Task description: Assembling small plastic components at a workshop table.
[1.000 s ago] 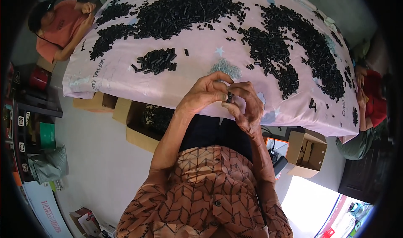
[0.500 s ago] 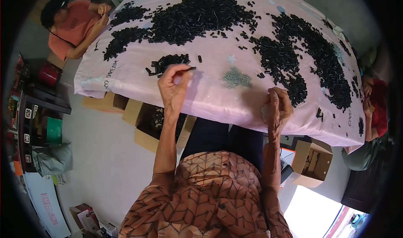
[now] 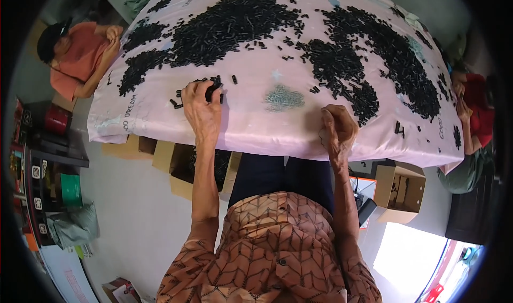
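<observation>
Left hand: lowered over the small heap of black pieces on the near left part of the pink cloth. My thumb and fingers arch around some of the pieces, with dark ones showing between them; I cannot tell whether any is pinched. A single black piece lies just right of the heap, apart from it.

Right hand: over the near edge of the cloth, fingers curled in and thumb close to the index finger, so a narrow pose (contents, if any, are hidden from this view; cannot tell).

Between my hands, slightly farther off: a flat pile of thin grey bits. Beyond, at far left, the large black heap; to the right, another broad black spread.

Below the near edge, an open cardboard box with dark contents at left, a second carton at right. One person in an orange-red shirt sits at the left side, hands together; another in red at the right.
</observation>
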Demonstrator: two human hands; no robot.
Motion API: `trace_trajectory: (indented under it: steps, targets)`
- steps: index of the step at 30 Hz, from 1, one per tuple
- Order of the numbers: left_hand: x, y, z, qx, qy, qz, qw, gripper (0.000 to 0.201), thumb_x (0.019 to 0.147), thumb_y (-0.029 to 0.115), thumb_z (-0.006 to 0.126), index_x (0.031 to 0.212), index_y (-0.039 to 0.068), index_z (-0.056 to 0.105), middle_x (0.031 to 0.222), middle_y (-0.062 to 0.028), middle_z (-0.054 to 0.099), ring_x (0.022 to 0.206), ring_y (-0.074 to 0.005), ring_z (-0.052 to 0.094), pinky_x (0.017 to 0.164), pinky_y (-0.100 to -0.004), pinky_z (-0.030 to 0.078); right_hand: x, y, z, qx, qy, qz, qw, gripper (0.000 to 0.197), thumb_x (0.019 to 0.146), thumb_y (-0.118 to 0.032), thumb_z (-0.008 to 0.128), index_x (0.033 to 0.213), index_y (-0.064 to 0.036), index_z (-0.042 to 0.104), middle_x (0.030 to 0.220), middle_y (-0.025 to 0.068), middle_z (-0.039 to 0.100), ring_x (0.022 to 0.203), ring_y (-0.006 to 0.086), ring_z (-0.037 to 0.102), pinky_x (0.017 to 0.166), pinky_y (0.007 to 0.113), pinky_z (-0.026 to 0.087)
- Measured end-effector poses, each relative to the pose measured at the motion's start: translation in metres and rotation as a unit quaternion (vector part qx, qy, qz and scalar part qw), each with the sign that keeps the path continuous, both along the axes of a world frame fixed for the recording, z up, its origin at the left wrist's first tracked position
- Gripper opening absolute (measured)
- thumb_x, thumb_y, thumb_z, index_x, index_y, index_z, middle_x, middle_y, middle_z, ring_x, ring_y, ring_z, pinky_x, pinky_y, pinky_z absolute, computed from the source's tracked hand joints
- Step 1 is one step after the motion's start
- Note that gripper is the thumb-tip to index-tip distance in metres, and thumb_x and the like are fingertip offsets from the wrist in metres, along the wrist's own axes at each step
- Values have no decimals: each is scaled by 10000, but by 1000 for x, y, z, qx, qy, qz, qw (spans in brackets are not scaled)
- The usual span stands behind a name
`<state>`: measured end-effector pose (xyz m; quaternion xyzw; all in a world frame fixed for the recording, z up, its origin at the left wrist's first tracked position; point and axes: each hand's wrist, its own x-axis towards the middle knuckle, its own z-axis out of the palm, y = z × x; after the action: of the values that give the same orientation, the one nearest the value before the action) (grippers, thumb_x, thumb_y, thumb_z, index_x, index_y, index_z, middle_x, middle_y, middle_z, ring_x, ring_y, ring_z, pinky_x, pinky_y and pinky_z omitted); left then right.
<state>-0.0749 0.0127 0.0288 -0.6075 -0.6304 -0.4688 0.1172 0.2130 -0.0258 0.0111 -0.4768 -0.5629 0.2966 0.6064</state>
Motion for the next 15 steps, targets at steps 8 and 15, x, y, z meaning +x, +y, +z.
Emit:
trace_trajectory:
  steps: [8, 15]
  targets:
    - [77, 5, 18, -130, -212, -283, 926, 62, 808, 53, 631, 817, 28, 687, 783, -100, 616, 794, -262, 580, 725, -351, 482, 3, 2, -14, 33, 62, -34, 997, 76, 891, -34, 618, 934, 28, 617, 870, 55, 600, 719, 96, 543, 642, 229, 442]
    - [139, 51, 12, -146, -29, -361, 921, 90, 808, 96, 647, 831, 13, 675, 826, -123, 625, 883, -306, 564, 800, -402, 460, 1, 2, -14, 9, 63, -36, 997, 80, 866, 13, 611, 944, 33, 617, 872, 56, 604, 732, 94, 548, 660, 222, 453]
